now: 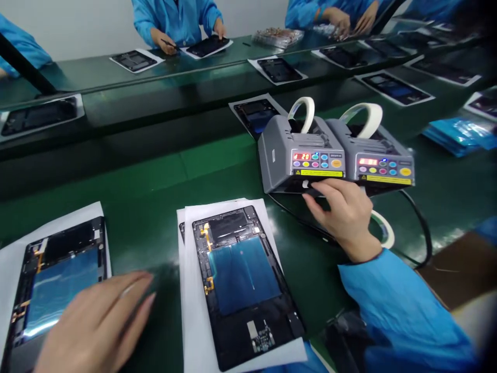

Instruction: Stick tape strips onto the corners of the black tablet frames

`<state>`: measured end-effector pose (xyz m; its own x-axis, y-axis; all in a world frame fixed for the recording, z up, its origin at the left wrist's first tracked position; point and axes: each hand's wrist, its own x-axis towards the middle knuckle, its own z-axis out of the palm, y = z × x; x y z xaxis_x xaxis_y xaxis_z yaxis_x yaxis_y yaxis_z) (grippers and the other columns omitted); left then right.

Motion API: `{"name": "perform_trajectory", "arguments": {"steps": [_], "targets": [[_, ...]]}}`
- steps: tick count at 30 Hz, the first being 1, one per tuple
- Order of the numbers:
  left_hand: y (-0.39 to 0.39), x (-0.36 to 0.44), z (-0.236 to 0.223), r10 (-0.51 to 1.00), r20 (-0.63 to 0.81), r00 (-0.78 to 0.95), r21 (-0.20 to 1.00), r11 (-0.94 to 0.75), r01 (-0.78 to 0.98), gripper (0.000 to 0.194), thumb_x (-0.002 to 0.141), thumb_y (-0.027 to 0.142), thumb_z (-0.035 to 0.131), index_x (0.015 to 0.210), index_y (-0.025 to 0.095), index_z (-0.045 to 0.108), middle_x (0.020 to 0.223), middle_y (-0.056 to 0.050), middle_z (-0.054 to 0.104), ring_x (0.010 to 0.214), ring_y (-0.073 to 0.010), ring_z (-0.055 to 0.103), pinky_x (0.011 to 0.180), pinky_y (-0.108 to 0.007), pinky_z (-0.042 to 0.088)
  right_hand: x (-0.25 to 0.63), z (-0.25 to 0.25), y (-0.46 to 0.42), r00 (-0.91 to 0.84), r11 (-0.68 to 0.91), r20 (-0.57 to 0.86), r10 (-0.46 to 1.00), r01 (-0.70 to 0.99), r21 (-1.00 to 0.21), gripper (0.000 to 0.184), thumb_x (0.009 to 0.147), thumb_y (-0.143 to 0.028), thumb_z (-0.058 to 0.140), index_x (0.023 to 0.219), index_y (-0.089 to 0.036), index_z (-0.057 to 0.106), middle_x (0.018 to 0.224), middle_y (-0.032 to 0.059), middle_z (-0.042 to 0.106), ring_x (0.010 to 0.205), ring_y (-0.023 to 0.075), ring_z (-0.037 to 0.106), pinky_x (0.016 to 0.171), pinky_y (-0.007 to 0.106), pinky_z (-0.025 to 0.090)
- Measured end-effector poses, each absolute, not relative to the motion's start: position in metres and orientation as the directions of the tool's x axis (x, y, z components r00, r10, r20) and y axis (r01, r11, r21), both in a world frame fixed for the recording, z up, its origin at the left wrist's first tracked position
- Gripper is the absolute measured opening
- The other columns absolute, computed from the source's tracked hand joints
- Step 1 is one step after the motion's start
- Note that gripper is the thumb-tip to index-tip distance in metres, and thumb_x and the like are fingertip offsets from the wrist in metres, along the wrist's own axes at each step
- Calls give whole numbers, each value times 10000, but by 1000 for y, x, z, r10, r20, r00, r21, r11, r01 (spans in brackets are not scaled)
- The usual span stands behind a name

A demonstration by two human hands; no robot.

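Holding my right hand (347, 212) nearer | thumb (314, 208) and forefinger (325, 190) parted | white tape tab (305, 184) just left of forefinger, low on grey dispenser (303, 145); its long axis unclear

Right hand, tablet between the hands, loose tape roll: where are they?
Right hand (345, 213): head view, back of hand.
Tablet between the hands (247, 282): head view, blue panel.
Loose tape roll (389, 230): head view, pale band.

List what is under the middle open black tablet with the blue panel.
White paper sheets lie under the tablet, on the green tabletop. A dark edge, apparently of another device, shows between the sheets at upper left; the rest of it is covered.
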<state>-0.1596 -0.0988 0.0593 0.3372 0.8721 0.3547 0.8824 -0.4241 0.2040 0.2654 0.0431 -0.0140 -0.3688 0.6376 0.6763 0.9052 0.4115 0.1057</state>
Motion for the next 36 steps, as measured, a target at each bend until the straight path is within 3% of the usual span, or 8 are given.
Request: {"name": "perform_trajectory", "arguments": {"steps": [3,6,9,15,21,24,29,36], "targets": [[-82,-105,58,760,284,584,57,-622,781,197,898,235,541,1045,157,647,976,-78,696,812,-234,650,717,-390,510,267,-11,49,-351,350,638,686,927,134,199,896,-300,538,1041,-218,647,953,85,660,806,210,592,679,350,432],[-65,-64,54,701,246,670,54,-700,712,188,913,207,497,1005,127,640,914,-90,688,776,-233,642,660,-376,518,266,-4,49,-338,311,644,686,937,160,171,906,-282,515,933,-239,679,871,56,673,721,183,582,613,332,398],[-48,-34,45,704,185,685,80,-706,704,190,920,218,479,963,127,640,867,-92,674,754,-243,634,621,-375,528,260,7,38,-385,402,668,637,905,138,128,888,-227,544,867,-221,670,840,50,678,709,167,593,601,311,419],[-11,2,24,804,126,581,121,-594,795,182,924,267,490,931,132,612,842,-84,624,751,-246,607,620,-382,531,225,6,22,-614,762,489,619,622,-183,129,893,-178,526,958,-184,637,894,31,679,767,127,624,624,248,474],[18,20,9,837,92,539,201,-546,813,142,912,243,492,894,148,596,802,-61,589,741,-232,574,629,-369,504,217,-21,39,-643,721,346,684,521,-457,244,931,-264,455,1088,-160,611,966,67,665,836,155,628,666,274,508],[24,23,1,836,111,537,293,-544,786,161,927,198,454,865,152,596,795,-52,596,741,-204,564,665,-347,491,221,-25,41,-658,696,299,691,493,-523,275,932,-267,445,1128,-154,600,994,86,654,861,169,619,704,299,518],[22,22,-6,862,128,491,423,-495,759,148,912,178,466,840,169,594,780,-41,587,736,-178,540,673,-317,462,221,-27,42,-682,705,280,675,487,-516,301,928,-306,428,1125,-178,617,1005,78,643,854,175,599,718,318,498],[22,25,-5,901,112,419,401,-427,810,110,834,137,514,755,169,583,709,-34,572,699,-185,548,656,-326,451,218,-25,39,-732,766,236,639,577,-283,326,906,-307,435,1134,-172,623,952,52,648,759,179,528,600,319,384]]}}
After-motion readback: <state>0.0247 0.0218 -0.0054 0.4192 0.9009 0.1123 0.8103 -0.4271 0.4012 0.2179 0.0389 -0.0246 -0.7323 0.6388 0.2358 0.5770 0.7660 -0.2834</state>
